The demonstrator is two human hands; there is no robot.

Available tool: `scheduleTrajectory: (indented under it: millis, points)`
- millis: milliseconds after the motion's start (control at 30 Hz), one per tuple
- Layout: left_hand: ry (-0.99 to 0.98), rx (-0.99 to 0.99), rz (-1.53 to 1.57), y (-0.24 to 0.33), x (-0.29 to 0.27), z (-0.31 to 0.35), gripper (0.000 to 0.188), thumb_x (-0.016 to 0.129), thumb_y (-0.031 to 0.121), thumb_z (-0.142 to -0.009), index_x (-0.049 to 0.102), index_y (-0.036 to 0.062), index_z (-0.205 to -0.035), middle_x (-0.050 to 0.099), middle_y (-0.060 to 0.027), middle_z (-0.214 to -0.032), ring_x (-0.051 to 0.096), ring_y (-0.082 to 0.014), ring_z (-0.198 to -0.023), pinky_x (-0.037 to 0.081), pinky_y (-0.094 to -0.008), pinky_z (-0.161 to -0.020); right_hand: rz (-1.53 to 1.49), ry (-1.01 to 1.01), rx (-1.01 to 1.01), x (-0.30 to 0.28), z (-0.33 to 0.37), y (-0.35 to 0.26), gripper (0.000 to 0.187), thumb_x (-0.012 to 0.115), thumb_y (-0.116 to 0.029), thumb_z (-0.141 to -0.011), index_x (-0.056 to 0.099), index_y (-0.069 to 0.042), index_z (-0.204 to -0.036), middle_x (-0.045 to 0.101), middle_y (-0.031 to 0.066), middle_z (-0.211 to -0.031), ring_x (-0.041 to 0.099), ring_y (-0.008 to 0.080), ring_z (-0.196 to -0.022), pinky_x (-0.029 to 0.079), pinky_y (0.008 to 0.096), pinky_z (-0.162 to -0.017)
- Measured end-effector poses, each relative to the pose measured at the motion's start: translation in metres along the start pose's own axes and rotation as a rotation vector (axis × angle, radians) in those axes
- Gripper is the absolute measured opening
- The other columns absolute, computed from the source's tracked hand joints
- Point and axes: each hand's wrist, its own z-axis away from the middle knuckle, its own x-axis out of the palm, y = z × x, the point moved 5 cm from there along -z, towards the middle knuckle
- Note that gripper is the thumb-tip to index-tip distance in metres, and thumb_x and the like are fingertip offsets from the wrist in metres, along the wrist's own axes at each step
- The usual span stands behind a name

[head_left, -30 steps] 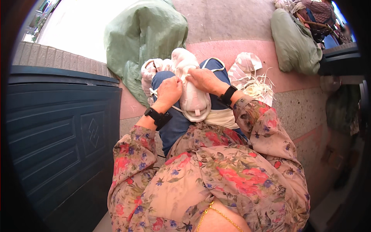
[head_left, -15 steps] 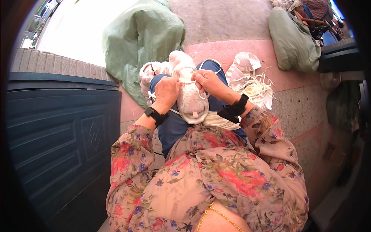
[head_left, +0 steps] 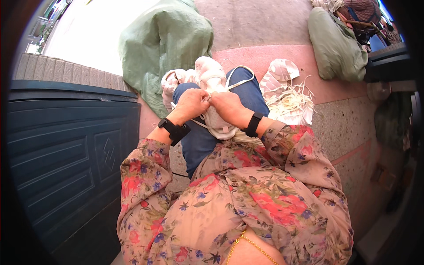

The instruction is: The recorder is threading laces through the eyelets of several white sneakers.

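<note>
A pale pink and white sneaker (head_left: 209, 70) rests on my lap over blue trousers, its toe pointing away from me. Both hands meet over the middle of its upper. My left hand (head_left: 193, 104) is closed in a pinch at the eyelet area, with what looks like a bit of white shoelace in its fingertips. Right beside it, my right hand (head_left: 227, 107) has its fingers curled in a pinch at the same spot; its fingertips are partly hidden. A loop of the white shoelace (head_left: 242, 82) lies over my right knee. The tongue and heel show beneath my hands.
More pale pink sneakers (head_left: 173, 83) lie beyond my left knee, against a large green sack (head_left: 165, 44). At my right are pink-and-white shoe pieces (head_left: 279, 73) and a heap of loose laces (head_left: 291, 102). Another green sack (head_left: 333, 46) stands at the far right. A dark blue panelled door (head_left: 70, 154) is at left.
My right hand has moved left and nearer, so both hands now meet over the sneaker. The lace loop has swung out wider over the right knee.
</note>
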Motion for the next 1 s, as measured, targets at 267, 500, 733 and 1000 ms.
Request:
scheduleTrajectory:
  millis: [267, 500, 733, 1000]
  points:
    - [0.181, 0.058, 0.063, -0.001, 0.007, 0.009, 0.020, 0.057, 0.015, -0.076, 0.064, 0.0005, -0.087, 0.061, -0.0160, -0.077, 0.059, -0.0290, -0.072, 0.045, -0.0351, -0.065, 0.041, 0.115, -0.023, -0.001, 0.004, -0.002, 0.012, 0.049, -0.012, -0.079, 0.056, -0.003, -0.083, 0.061, 0.0136, -0.065, 0.063, 0.0282, -0.062, 0.050, 0.0377, -0.054]
    - [0.430, 0.466, -0.208, 0.072, -0.007, 0.049, 0.017, 0.067, 0.013, -0.070, 0.063, 0.0063, -0.085, 0.059, -0.0090, -0.087, 0.052, -0.0267, -0.085, 0.043, -0.0341, -0.073, -0.588, -0.250, -0.033, -0.055, 0.067, 0.016, 0.024, 0.044, -0.021, -0.088, 0.048, 0.002, -0.085, 0.054, 0.0258, -0.078, 0.052, 0.0428, -0.077, 0.041, 0.0442, -0.066]
    - [0.090, 0.749, 0.231, 0.154, 0.013, 0.039, 0.010, 0.062, 0.008, -0.072, 0.062, 0.0071, -0.081, 0.057, -0.0068, -0.067, 0.053, -0.0248, -0.073, 0.045, -0.0349, -0.064, -1.530, 0.106, 0.479, -0.036, 0.057, 0.078, 0.023, 0.040, -0.020, -0.094, 0.053, -0.001, -0.097, 0.033, -0.0062, -0.063, 0.027, 0.0029, -0.052, 0.025, 0.0188, -0.045]
    - [0.346, -0.096, 0.664, 0.063, -0.016, 0.029, 0.020, 0.059, 0.014, -0.084, 0.064, -0.0033, -0.093, 0.059, -0.0002, -0.069, 0.051, -0.0039, -0.063, 0.041, -0.0190, -0.057, -1.414, 0.132, 0.206, -0.051, 0.034, 0.025, 0.030, 0.051, -0.021, -0.090, 0.058, 0.000, -0.109, 0.058, 0.0003, -0.094, 0.051, 0.0065, -0.082, 0.039, 0.0215, -0.075]
